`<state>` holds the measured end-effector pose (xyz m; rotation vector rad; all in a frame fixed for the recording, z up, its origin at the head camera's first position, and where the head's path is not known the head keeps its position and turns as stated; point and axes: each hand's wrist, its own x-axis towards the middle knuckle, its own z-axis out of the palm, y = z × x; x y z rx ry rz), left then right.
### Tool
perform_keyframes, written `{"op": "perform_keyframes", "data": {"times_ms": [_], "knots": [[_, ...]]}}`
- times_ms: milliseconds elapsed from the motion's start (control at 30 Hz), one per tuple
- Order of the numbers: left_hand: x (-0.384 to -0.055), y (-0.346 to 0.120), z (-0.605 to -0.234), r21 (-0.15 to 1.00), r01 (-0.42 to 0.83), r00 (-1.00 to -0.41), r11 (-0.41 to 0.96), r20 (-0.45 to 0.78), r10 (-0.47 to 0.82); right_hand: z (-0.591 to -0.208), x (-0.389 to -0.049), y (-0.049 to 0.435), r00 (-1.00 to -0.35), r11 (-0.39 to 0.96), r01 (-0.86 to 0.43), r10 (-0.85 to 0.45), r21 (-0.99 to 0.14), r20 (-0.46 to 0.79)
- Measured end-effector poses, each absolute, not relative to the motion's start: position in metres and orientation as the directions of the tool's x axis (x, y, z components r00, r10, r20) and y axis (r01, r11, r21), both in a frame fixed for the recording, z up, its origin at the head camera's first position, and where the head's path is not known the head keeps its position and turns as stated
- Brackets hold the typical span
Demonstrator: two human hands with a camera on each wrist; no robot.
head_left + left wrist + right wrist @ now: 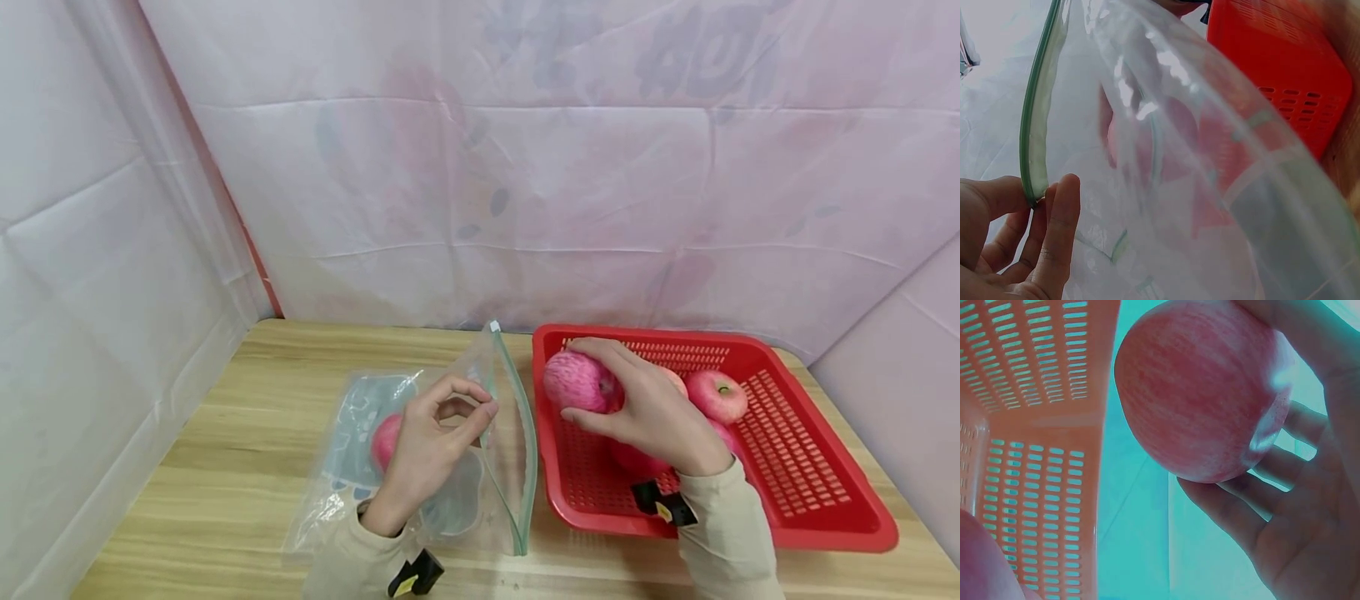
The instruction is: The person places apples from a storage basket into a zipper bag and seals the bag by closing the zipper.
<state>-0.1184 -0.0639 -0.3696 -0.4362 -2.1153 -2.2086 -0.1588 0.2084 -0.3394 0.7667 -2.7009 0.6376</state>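
Between thumb and fingers, my left hand (431, 446) pinches the green-edged rim of a clear zip bag (1035, 125), which stands partly lifted off the table. One apple (386, 442) lies inside the bag, seen through the plastic beside the left wrist. My right hand (645, 400) grips a red apple (576, 382) above the left side of the red basket (817, 533). In the right wrist view, the fingers and thumb wrap round that apple. Several other apples (717, 397) sit in the basket, some hidden under the right hand.
A wooden table (202, 467) carries the bag and the basket. Pale printed cloth (570, 183) hangs behind it and along both sides. The bag's white slider (494, 326) is at the far end of its opening, near the basket's left rim.
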Motion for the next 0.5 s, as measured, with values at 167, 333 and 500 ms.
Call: {"op": "perform_keyframes", "data": {"times_ms": [167, 333, 500], "knots": [[-0.118, -0.0639, -0.3697, 0.97, 0.235, -0.958, -0.063, 0.242, 0.156, -0.338, -0.1578, 0.2084, -0.826, 0.766, -0.545, -0.42, -0.34, 0.377], [-0.1171, -0.063, -0.3695, 0.966, 0.249, -0.954, -0.066, 0.257, 0.156, -0.3373, -0.1574, 0.209, -0.799, 0.74, -0.578, -0.429, -0.344, 0.42], [-0.116, -0.0617, -0.3697, 0.965, 0.251, -0.954, -0.07, 0.259, 0.154, -0.3356, -0.1554, 0.2084, -0.769, 0.716, -0.612, -0.439, -0.336, 0.465]]}}
